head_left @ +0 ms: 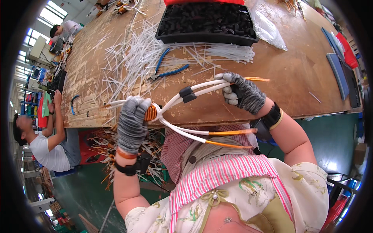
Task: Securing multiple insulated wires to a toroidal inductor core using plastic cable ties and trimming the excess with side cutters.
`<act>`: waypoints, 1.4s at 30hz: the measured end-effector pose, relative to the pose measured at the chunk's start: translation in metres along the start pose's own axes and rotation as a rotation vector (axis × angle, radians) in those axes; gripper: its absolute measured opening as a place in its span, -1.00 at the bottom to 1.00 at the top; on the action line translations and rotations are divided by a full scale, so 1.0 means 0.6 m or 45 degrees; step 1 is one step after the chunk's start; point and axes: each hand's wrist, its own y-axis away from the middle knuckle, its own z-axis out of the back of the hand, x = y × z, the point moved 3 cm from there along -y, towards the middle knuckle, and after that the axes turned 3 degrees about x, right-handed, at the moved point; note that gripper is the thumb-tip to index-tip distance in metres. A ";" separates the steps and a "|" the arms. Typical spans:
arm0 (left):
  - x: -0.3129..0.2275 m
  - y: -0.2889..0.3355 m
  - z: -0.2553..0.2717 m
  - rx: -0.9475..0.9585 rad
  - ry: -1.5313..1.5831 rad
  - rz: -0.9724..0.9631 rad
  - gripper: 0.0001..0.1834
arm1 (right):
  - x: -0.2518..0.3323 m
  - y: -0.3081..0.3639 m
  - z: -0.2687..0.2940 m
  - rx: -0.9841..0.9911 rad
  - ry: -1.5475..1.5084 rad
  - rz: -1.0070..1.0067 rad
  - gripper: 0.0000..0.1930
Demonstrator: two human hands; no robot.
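The left hand [133,122] curls tight around the copper coil [150,113] near the table [295,73] edge, and the right hand [245,93] pinches its white-sleeved wires [210,87].

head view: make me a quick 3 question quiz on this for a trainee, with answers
1. What colour are the small pieces in the tray?
2. The left hand is at which thing?
a) the pliers
b) the copper coil
c) the tray
3. True or false: the right hand wears a red glove.

Key:
1. Black.
2. b.
3. False: its glove is grey.
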 end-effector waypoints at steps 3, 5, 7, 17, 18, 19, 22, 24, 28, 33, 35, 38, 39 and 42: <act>0.001 -0.045 0.006 0.370 0.376 0.101 -0.55 | -0.051 0.018 0.028 -0.134 -0.256 -0.110 -0.72; 0.029 -0.046 -0.034 0.413 0.558 0.098 -0.54 | -0.092 0.029 0.032 -0.336 -0.338 -0.130 -0.76; 0.046 -0.034 -0.084 0.446 0.786 0.087 -0.48 | -0.108 0.046 0.035 -0.334 -0.340 -0.123 -0.79; -0.031 -0.058 -0.077 0.254 1.261 0.314 -0.52 | -0.089 0.111 -0.006 -0.121 0.090 -0.394 -0.68; -0.056 -0.069 -0.071 0.267 1.041 0.125 -0.50 | -0.085 0.103 -0.013 -0.101 0.193 -0.325 -0.66; -0.074 -0.072 -0.070 0.251 0.963 0.168 -0.50 | -0.082 0.093 -0.015 -0.090 0.215 -0.234 -0.60; -0.055 -0.051 -0.110 0.110 0.678 0.162 -0.52 | -0.075 0.068 -0.027 -0.107 0.254 0.052 -0.48; -0.056 -0.048 -0.109 -0.035 0.781 0.083 -0.65 | -0.071 0.055 -0.030 -0.077 0.216 0.105 -0.40; -0.053 -0.058 -0.088 0.034 1.030 0.093 -0.83 | -0.048 0.044 -0.048 0.006 0.459 0.290 -0.46; -0.029 -0.063 -0.096 0.418 1.526 0.453 -0.79 | -0.055 0.021 -0.042 0.047 0.470 0.305 -0.73; -0.028 -0.061 -0.089 0.516 1.914 0.733 -0.72 | -0.064 0.020 -0.040 -0.021 0.470 0.303 -0.73; -0.009 -0.056 -0.073 0.300 2.081 0.457 -0.63 | -0.072 0.023 -0.031 -0.042 0.406 0.229 -0.73; 0.003 -0.052 -0.069 0.330 2.104 0.550 -0.55 | -0.073 0.023 -0.031 -0.047 0.403 0.228 -0.73; -0.005 -0.040 -0.054 0.182 1.961 0.601 -0.53 | -0.071 0.024 -0.032 -0.048 0.367 0.274 -0.74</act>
